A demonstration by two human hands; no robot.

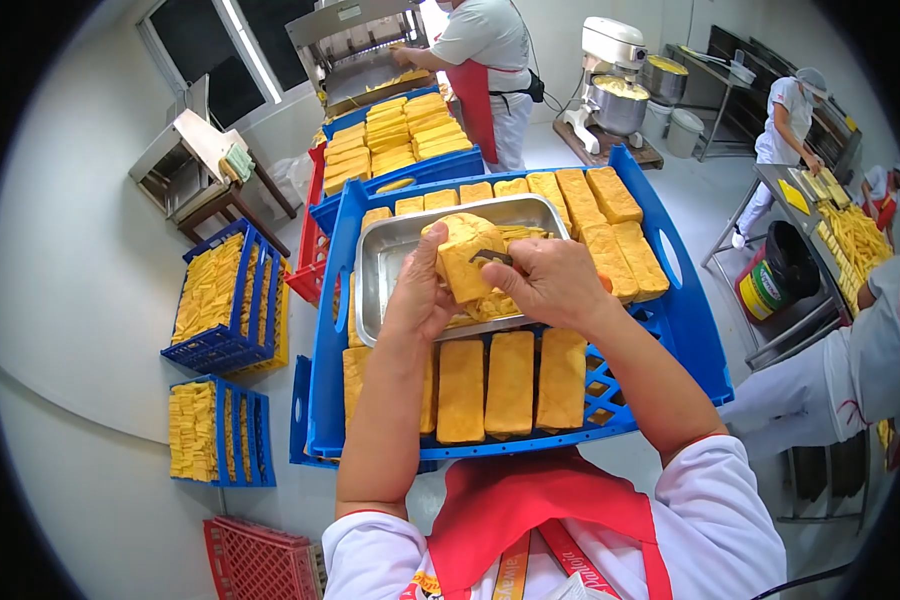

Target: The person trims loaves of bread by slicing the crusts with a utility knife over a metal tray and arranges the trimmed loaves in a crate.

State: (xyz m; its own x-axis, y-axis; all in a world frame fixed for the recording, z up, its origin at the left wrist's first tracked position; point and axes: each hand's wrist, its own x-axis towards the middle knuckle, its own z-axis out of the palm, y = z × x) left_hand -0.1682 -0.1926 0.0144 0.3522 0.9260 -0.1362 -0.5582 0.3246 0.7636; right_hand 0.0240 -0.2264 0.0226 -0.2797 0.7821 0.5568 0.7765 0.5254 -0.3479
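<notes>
Above a metal tray [375, 255], my left hand [422, 290] is closed round a yellow loaf [462, 262], holding it tilted. My right hand [550, 275] grips a small dark tool [492, 257], whose end rests against the face of the loaf; the fingers hide most of it. Thin yellow trimmings [500, 305] lie in the tray under both hands. The tray sits on a blue crate [685, 330], over rows of yellow loaves [510, 385] standing side by side.
Ahead, a person [495, 70] in a red apron works at a machine beside crates of yellow slices [395, 135]. Blue crates [215, 300] stand at the left. A mixer [615, 90] is behind. Other people [790, 125] stand by a table at the right.
</notes>
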